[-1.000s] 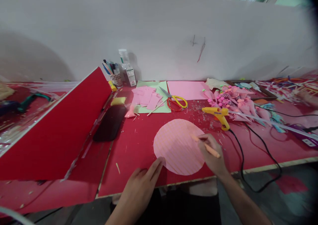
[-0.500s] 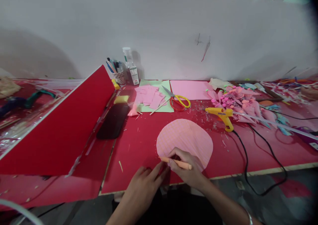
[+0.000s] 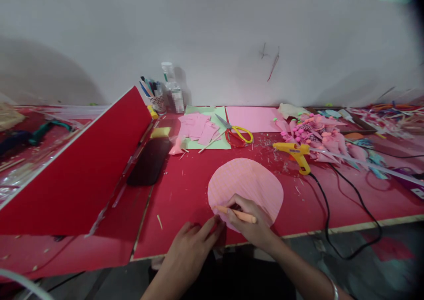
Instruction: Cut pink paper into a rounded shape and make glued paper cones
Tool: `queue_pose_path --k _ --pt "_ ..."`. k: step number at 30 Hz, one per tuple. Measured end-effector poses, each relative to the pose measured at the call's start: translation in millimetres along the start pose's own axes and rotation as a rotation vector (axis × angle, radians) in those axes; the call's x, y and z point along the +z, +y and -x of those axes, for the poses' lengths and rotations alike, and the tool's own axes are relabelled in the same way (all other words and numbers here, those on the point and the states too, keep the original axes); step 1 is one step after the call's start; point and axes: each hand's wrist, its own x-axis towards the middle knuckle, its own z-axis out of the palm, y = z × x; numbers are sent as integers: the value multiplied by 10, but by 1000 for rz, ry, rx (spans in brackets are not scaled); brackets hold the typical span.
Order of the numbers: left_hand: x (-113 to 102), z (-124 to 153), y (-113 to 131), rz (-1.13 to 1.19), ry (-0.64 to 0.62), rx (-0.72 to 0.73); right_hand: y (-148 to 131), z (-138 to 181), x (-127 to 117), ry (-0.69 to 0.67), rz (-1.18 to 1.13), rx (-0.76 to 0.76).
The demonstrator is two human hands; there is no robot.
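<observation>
A round pink paper [image 3: 247, 176] with orange lines over its left part lies flat on the red tabletop. My right hand [image 3: 250, 220] is closed around an orange marker [image 3: 243, 215], its tip at the paper's lower left. Just left of it, my left hand [image 3: 197, 242] rests on the table edge, fingers stretched out and fingertips touching the paper's lower rim. It holds nothing that I can see.
A yellow glue gun [image 3: 294, 152] with a black cord lies right, before a heap of pink paper cones [image 3: 319, 134]. Scissors [image 3: 240, 134] and pink slips [image 3: 198, 128] are behind. A phone [image 3: 149, 162] and a tilted red board [image 3: 89, 167] stand left.
The marker's tip has shifted slightly right and up, inward from the paper's left rim. My left hand has stayed almost in place.
</observation>
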Motion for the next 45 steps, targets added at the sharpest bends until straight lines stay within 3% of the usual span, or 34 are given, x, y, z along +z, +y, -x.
queue_pose_path --k 35,42,45 --pt "-22 -9 5 22 39 -37 574 159 -1013 524 402 64" --pt "-2 -4 12 17 37 -33 611 208 -1080 697 601 10" --pt "-16 -4 15 13 58 -27 496 179 -1017 724 534 -17"
